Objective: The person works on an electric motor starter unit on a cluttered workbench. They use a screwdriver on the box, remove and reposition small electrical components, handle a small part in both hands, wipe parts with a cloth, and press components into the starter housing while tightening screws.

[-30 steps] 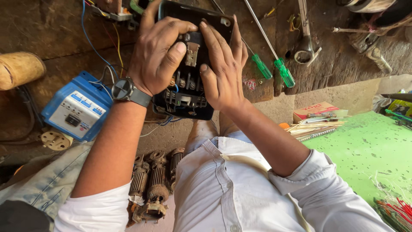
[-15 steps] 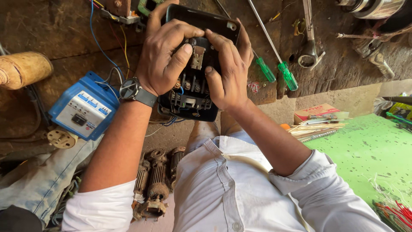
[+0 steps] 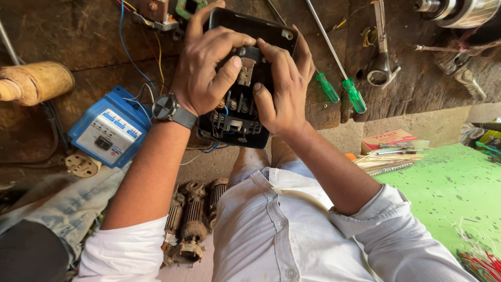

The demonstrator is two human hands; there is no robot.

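Both my hands hold a black plastic electrical box [image 3: 237, 122] with terminals and wires inside, lifted over the edge of a dark wooden workbench [image 3: 88, 36]. My left hand [image 3: 206, 65], with a wristwatch on the wrist, wraps the box's left side and its thumb presses a small metal part at the middle. My right hand [image 3: 284, 86] grips the right side, its thumb also on the inside of the box.
A blue and white meter box [image 3: 107, 128] lies left of the box. Two green-handled screwdrivers [image 3: 342, 86] and a spanner [image 3: 381, 57] lie on the bench at right. Rusty motor rotors [image 3: 190, 222] sit on the floor below. A green table [image 3: 449, 193] stands at the right.
The camera view has shifted slightly. My left thumb has slid further onto the metal part in the box, and both hands keep their hold.
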